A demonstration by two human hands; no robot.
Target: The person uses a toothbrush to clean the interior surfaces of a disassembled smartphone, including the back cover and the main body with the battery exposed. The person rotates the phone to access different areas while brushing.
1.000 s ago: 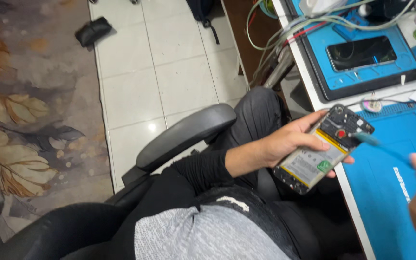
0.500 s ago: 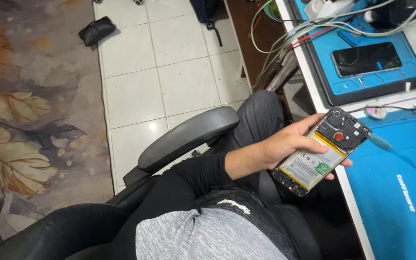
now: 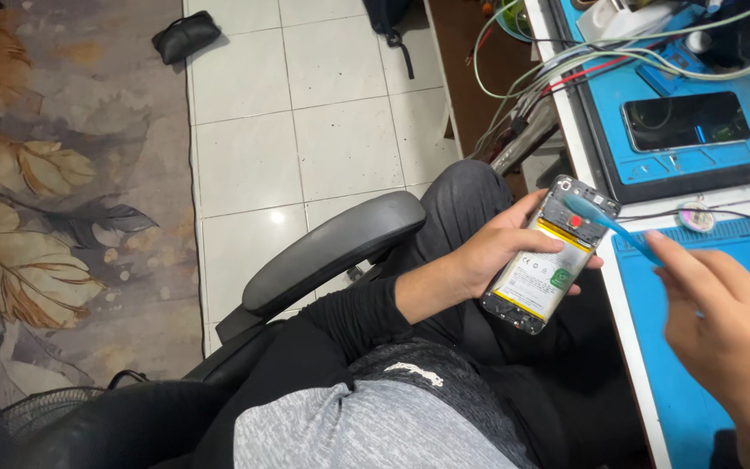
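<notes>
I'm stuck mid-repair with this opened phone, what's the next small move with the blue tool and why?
Probably ease the blue tool tip down along the upper board: the right hand holds it over the opened phone, which the left hand grips steadily.

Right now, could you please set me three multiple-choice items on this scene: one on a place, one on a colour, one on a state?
1. Where does the intact phone lie?
A. on the floor
B. on the blue mat
C. on the armrest

2. What colour is the tool in the right hand?
A. red
B. yellow
C. blue

3. How is the phone in the left hand?
A. back cover off
B. fully closed
C. wrapped in cloth

Answers: 1 B, it rests on the mat on the bench; 2 C, its tip is translucent blue; 3 A, its battery and board show.
</notes>
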